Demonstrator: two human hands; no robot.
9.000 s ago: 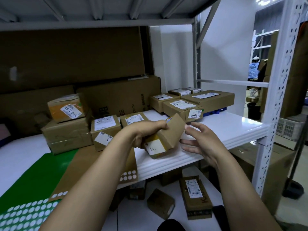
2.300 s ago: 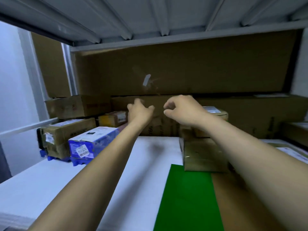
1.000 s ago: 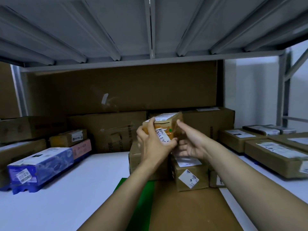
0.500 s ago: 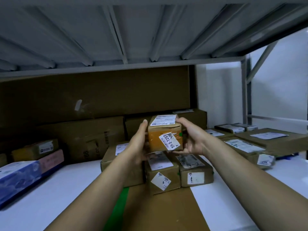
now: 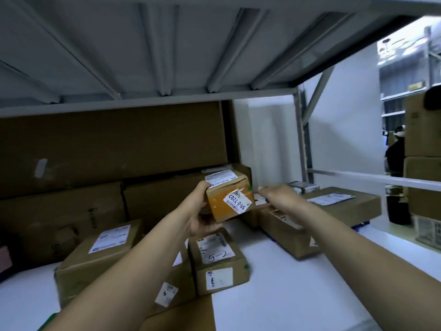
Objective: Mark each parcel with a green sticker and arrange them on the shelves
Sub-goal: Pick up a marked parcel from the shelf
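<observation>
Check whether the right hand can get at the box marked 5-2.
Probably yes: the right hand looks free, and the box marked 5-2 lies nearer and lower, its top bare. The left hand holds a parcel above it.

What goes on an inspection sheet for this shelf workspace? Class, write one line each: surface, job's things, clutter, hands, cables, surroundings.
Surface: white shelf board, partly covered by a brown cardboard sheet.
Job's things: orange-taped parcel lifted, green sticker at its right edge; parcel marked 5-2 lying on the shelf, also stickered.
Clutter: large cartons stacked along the back.
Hands: left hand grips the orange-taped parcel; right hand beside it, holding nothing.
Cables: nothing seen.
Surroundings: upper shelf's underside overhead; a person far right.
</observation>
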